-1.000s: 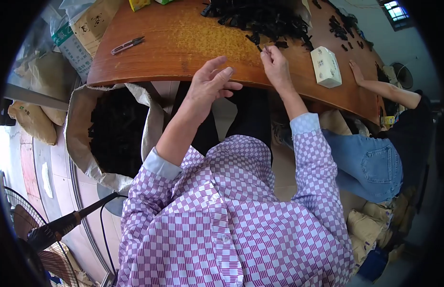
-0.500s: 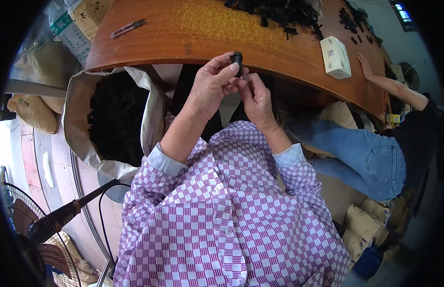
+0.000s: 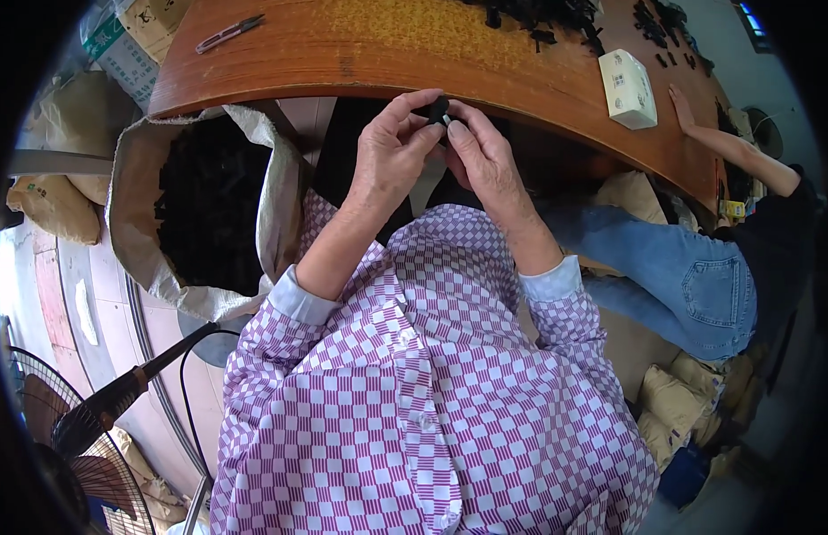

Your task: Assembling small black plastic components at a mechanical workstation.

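Between the fingertips of both my hands is a small black part [image 3: 440,109], held just off the table's near edge. My left hand [image 3: 396,147] pinches it from the left, thumb and forefinger closed round it. My right hand [image 3: 481,150] closes on it from the right, and a small pale bit shows by its thumb tip. The fingers hide most of the part, so its exact kind cannot be made out. To the left of my forearm stands an open white woven sack [image 3: 284,209] filled with black pieces [image 3: 213,209].
On the wooden table [image 3: 342,53] lie a utility knife [image 3: 229,34], a heap of black parts [image 3: 556,18] and a white tissue pack [image 3: 627,89]. A co-worker in jeans [image 3: 672,267] leans a hand [image 3: 681,109] on the table. A fan [image 3: 84,446] stands at lower left.
My right hand has come up level with the left, its thumb now against the black part. The part has turned and is more covered by fingers. The whole view has shifted slightly.
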